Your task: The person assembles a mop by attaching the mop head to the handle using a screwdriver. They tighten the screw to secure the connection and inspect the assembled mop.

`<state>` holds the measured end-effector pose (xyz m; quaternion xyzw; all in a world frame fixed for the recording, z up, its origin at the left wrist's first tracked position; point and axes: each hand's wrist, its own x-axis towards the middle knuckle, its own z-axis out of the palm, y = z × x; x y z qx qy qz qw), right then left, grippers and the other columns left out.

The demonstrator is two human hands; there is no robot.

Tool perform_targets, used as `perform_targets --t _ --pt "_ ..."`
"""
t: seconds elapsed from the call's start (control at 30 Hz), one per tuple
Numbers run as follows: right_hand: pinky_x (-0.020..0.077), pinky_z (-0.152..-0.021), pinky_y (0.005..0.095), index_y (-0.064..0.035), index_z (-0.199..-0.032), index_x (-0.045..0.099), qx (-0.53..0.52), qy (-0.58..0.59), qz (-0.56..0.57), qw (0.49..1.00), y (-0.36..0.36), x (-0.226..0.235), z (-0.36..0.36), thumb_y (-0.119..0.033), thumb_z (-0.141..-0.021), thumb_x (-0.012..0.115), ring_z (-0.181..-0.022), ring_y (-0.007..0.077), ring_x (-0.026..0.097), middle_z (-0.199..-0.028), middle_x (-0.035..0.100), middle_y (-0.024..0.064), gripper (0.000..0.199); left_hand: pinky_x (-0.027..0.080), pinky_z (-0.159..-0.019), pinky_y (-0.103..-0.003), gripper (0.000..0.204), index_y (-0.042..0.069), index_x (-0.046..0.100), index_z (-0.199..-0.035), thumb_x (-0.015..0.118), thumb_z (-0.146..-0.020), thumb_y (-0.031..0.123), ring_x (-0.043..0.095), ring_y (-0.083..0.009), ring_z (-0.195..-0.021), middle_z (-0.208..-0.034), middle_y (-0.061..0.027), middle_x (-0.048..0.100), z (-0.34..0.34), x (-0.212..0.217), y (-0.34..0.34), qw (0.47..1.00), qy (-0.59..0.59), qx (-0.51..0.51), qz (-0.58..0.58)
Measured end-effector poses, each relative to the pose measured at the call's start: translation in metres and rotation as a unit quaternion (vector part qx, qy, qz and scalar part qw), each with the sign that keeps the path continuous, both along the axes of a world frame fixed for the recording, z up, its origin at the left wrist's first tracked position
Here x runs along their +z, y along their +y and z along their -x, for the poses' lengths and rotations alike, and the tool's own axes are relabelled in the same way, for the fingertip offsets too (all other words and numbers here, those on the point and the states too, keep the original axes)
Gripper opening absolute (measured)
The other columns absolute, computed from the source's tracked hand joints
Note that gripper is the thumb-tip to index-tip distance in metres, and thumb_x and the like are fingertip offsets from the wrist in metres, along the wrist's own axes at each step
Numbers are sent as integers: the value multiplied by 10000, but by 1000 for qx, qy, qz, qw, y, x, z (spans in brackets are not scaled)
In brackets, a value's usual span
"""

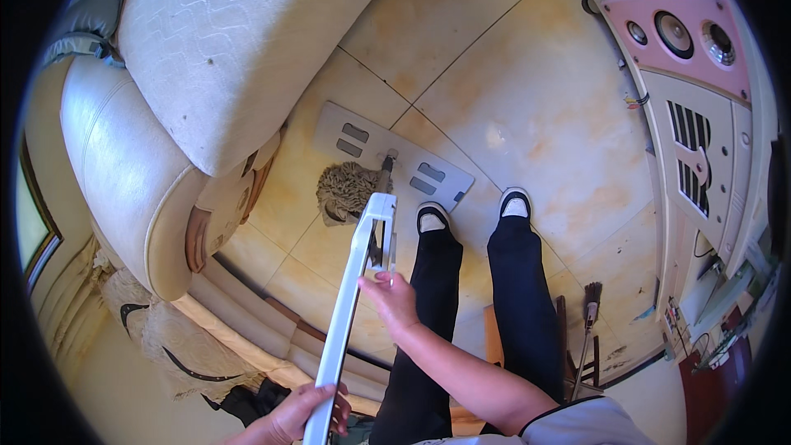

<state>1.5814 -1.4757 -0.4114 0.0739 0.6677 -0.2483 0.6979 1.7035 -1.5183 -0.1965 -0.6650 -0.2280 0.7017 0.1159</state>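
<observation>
A long white pole (348,305) rises in front of me at a slant. Its upper end is a frame with a gap and a dark part inside. My left hand (306,414) wraps round the lower part of the pole. Higher up, my right hand (392,303) has its thumb and fingers closed at the lower edge of the frame. Beyond lies a flat grey mop plate (334,128) with slots, its hinged joint (387,162) partly behind the pole. A shaggy tan mop pad (346,188) is beside the joint; whether it is attached, I cannot tell.
A cream sofa (206,49) fills the left side. At right stands a white and pink speaker cabinet (676,74). My shoes (432,218) are close to the plate on the tiled floor (560,91). A brush (592,301) with a thin handle stands lower right.
</observation>
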Motion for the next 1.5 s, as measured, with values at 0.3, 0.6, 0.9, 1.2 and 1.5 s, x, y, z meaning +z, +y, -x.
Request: perform_targets --t 0.3,0.6,0.9,1.2,1.5 --pt "344 -454 245 -52 -803 600 146 -110 -42 982 14 -9 -29 -376 -771 719 -504 83 428 -644 522 -6 346 471 -476 -277 249 78 542 -1000 526 -925 315 549 -144 -537 -689 -54 588 -27 61 56 993 -44 -111 -24" --pt "386 -420 219 -28 -779 605 -150 22 8 988 -7 -76 93 -179 -894 562 -466 109 499 -674 604 57 195 382 -473 -254 239 87 603 -838 595 -879 322 483 -106 -534 -634 11 526 -29 79 61 995 -63 -69 -27" --pt "454 -538 427 -26 -803 579 -148 -232 -87 957 -37 -225 -1 -91 -778 600 -616 242 549 -650 523 65 73 432 -538 -272 341 60 591 -1000 554 -910 387 534 -109 -639 -773 -13 584 -1 83 34 995 -85 -25 -50" --pt "509 -626 415 21 -756 653 249 -24 -57 967 -68 -255 -24 -181 -728 614 -699 358 657 -717 662 203 208 446 -504 -267 362 48 560 -986 614 -849 379 539 -122 -605 -751 -28 570 -46 98 42 981 -67 139 -118" --pt "490 -476 374 7 -746 573 32 -169 -113 979 -51 -208 -56 -161 -798 599 -525 235 606 -661 606 115 177 434 -444 -260 440 29 538 -935 704 -759 396 522 -130 -532 -670 -27 536 -56 120 49 973 -125 132 -142"
